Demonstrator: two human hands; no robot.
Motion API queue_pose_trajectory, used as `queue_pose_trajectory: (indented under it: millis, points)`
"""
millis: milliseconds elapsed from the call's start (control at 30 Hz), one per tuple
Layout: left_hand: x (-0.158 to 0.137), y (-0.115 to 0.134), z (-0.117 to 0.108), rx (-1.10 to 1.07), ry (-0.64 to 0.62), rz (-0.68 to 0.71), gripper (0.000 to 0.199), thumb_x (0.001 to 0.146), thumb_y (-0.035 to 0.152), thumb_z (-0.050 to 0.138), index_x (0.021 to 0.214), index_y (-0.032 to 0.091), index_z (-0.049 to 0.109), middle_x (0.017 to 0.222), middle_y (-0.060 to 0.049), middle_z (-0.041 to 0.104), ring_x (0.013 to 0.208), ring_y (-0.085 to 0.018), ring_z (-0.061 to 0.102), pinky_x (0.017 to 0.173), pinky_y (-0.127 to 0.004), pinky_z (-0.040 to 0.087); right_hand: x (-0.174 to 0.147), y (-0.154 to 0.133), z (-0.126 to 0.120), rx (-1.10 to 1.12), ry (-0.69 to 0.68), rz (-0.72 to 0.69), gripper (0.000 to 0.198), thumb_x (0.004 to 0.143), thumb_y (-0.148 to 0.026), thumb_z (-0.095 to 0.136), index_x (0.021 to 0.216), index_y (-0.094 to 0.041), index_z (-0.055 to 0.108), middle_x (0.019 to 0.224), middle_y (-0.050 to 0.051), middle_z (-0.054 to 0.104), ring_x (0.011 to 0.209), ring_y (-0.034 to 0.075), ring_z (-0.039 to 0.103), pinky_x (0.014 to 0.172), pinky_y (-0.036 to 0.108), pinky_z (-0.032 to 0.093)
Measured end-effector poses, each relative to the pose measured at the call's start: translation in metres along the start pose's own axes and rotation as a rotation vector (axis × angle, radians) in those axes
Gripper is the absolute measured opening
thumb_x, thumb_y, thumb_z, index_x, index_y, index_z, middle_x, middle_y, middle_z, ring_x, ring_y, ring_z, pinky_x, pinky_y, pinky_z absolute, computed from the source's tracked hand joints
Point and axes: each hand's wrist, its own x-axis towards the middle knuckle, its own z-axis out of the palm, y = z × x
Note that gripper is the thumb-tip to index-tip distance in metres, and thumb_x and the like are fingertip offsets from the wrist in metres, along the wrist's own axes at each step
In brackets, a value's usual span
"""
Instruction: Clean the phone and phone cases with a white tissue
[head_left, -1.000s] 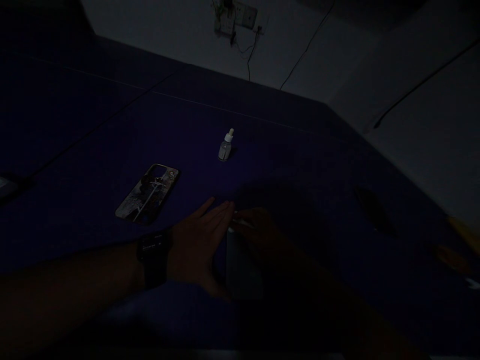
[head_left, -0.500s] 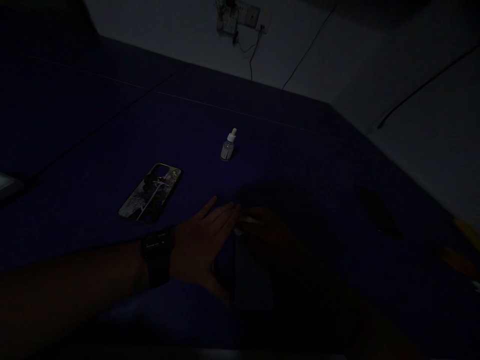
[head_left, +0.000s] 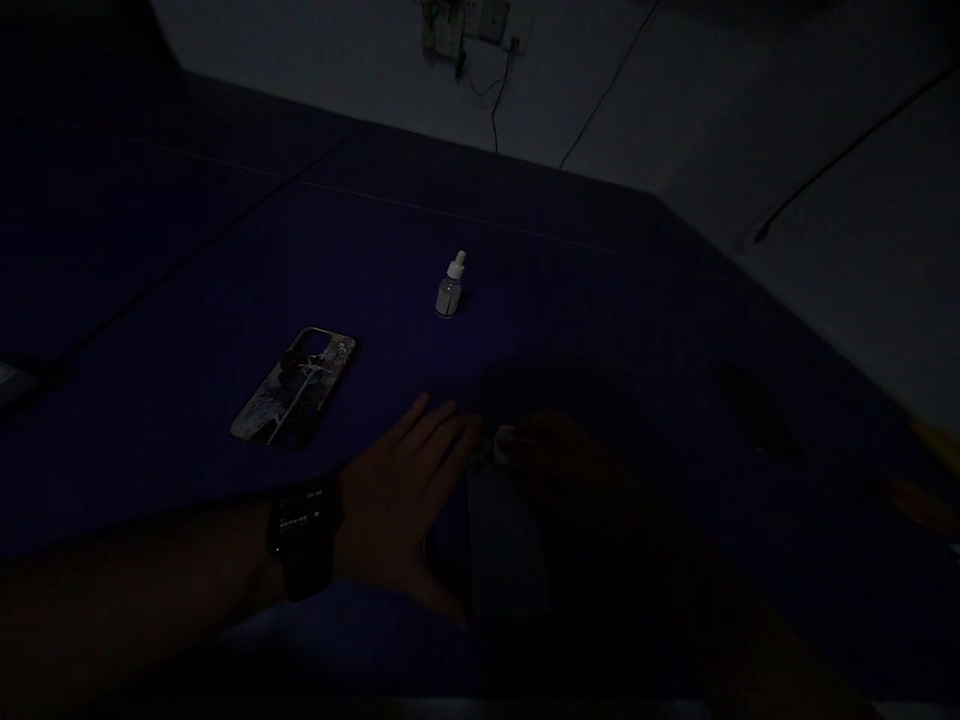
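A phone (head_left: 507,540) lies back-up on the dark blue surface, its camera area at the far end. Along its left side rests my left hand (head_left: 401,505), fingers stretched out and spread, thumb and fingertips at the phone's edge; a dark smartwatch (head_left: 302,535) is on that wrist. Deep in shadow, my right hand (head_left: 562,455) pinches a small white wipe (head_left: 504,443) against the phone's camera end. Whether the wipe is cloth, tissue or cotton I cannot tell.
A patterned phone case (head_left: 295,388) lies to the left. Farther back stands a dropper bottle (head_left: 448,290). A dark flat object (head_left: 757,408) is at the right. Cables run from wall sockets (head_left: 493,20) behind, and the light is very dim.
My right hand has shifted the wipe slightly right over the camera end, uncovering some of the lenses. My left hand stays beside the phone, and the view has moved slightly.
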Motion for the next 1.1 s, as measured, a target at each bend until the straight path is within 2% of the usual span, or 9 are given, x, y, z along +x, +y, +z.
queue_pose_trajectory:
  millis: [100,267,433,500,600,700,833,900,1100]
  points:
    - [-0.004,0.010,0.005,0.005,-0.030,-0.026,0.138,0.060,0.096,0.052,0.156,0.005,0.013,0.159,-0.028,0.027,0.148,-0.046,0.025,0.122,-0.061,0.011,0.005,-0.004,0.007,-0.044,0.030,-0.016,0.040,0.091,-0.007,0.052,0.128,-0.018,0.060,0.117,0.016,0.064,0.107,0.026,0.063,0.086,0.043,0.058]
    - [-0.002,0.017,0.006,0.030,-0.049,-0.065,0.142,0.058,0.090,0.060,0.156,0.002,0.006,0.155,-0.032,0.032,0.145,-0.051,0.027,0.118,-0.068,0.017,0.012,-0.007,0.016,-0.062,0.077,-0.012,0.041,0.088,-0.006,0.052,0.126,-0.017,0.062,0.112,0.015,0.065,0.101,0.027,0.063,0.084,0.046,0.057]
    - [-0.002,0.015,0.001,0.035,-0.046,-0.036,0.148,0.050,0.075,0.074,0.157,0.006,0.000,0.158,-0.031,0.026,0.145,-0.050,0.028,0.118,-0.069,0.018,0.008,-0.007,0.010,-0.027,0.072,-0.005,0.038,0.090,-0.006,0.051,0.125,-0.017,0.063,0.111,0.015,0.064,0.102,0.026,0.063,0.083,0.043,0.058]
    - [-0.003,0.014,-0.001,0.020,-0.060,-0.029,0.148,0.048,0.071,0.076,0.157,0.006,0.000,0.158,-0.031,0.025,0.145,-0.050,0.027,0.118,-0.069,0.020,0.003,-0.011,0.004,-0.004,0.030,-0.036,0.032,0.092,-0.008,0.051,0.121,-0.016,0.064,0.108,0.014,0.065,0.099,0.024,0.063,0.081,0.040,0.058]
    - [-0.004,0.012,-0.003,0.010,-0.088,-0.023,0.149,0.046,0.069,0.078,0.157,0.005,0.001,0.158,-0.032,0.024,0.146,-0.051,0.024,0.118,-0.069,0.019,-0.005,-0.020,-0.003,0.096,-0.117,-0.103,0.021,0.096,-0.015,0.054,0.112,-0.016,0.067,0.102,0.011,0.067,0.092,0.020,0.064,0.078,0.033,0.057]
    - [-0.003,0.011,-0.004,0.011,-0.106,-0.012,0.148,0.049,0.075,0.075,0.157,0.005,0.000,0.159,-0.032,0.024,0.146,-0.051,0.024,0.118,-0.069,0.018,-0.007,-0.022,0.000,0.132,-0.172,-0.137,0.017,0.099,-0.020,0.054,0.107,-0.019,0.069,0.097,0.007,0.067,0.087,0.017,0.064,0.075,0.030,0.056]
    - [-0.001,0.007,-0.004,0.039,-0.123,0.015,0.144,0.061,0.087,0.063,0.156,0.006,-0.011,0.159,-0.032,0.023,0.146,-0.049,0.028,0.117,-0.069,0.020,0.004,-0.011,0.010,0.048,-0.020,0.015,0.022,0.101,-0.020,0.048,0.105,-0.018,0.070,0.098,0.009,0.067,0.091,0.019,0.064,0.079,0.034,0.056]
    - [-0.001,0.005,-0.004,0.057,-0.126,0.016,0.142,0.065,0.088,0.059,0.155,0.008,-0.016,0.159,-0.032,0.022,0.146,-0.048,0.029,0.117,-0.068,0.021,0.008,-0.008,0.011,0.035,-0.003,0.067,0.021,0.100,-0.019,0.049,0.104,-0.018,0.070,0.097,0.009,0.066,0.092,0.020,0.064,0.080,0.035,0.056]
    - [0.000,0.004,-0.004,0.048,-0.104,0.009,0.147,0.062,0.091,0.058,0.155,0.007,-0.018,0.159,-0.032,0.024,0.145,-0.046,0.033,0.118,-0.065,0.022,-0.008,-0.023,0.000,0.181,-0.186,0.010,0.017,0.100,-0.021,0.053,0.100,-0.020,0.070,0.091,0.004,0.067,0.077,0.014,0.063,0.069,0.026,0.054]
